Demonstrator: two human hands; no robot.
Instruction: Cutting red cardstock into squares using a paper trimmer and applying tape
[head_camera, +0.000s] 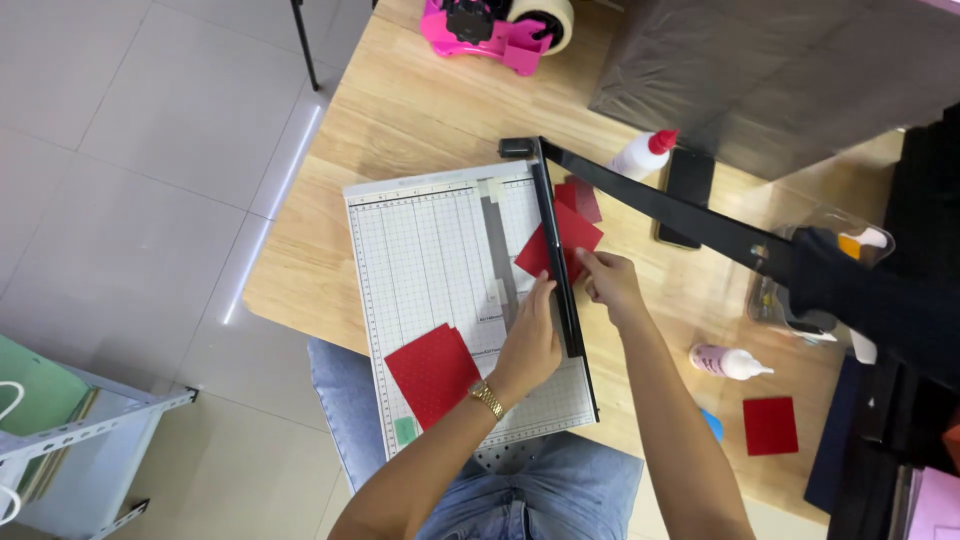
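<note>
Head view: a paper cutter (440, 290) with a white gridded board lies on a wooden table (400, 110), its near end sticking out over the table edge above the person's jeans-clad lap. Its black blade arm (680, 212) is lifted, hinged at the cutter's far right corner and slanting away to the right.

A red paper (560, 243), turned like a diamond, lies across the cutter's right-hand cutting edge, part on the grid and part hanging past it. The left hand (530, 345), with a gold watch at the wrist, rests flat on the board beside that edge, its fingers pressing the near left corner of the red paper rather than closing around it. The right hand (610, 280), just off the cutter's right side, pinches the paper's right corner between thumb and fingertips.

A second red sheet (435, 372) lies on the near left part of the cutter's board. More red scraps (580, 198) sit just past the cutting edge, near the hinge. A small red square (770, 425) lies on the table well to the right of the cutter, near a small white bottle (728, 362) lying on its side. A glue bottle with a red cap (643, 155) lies beyond the blade arm, next to a black phone (688, 195). A pink tape dispenser (495, 30) stands at the far table edge, beyond the cutter.
</note>
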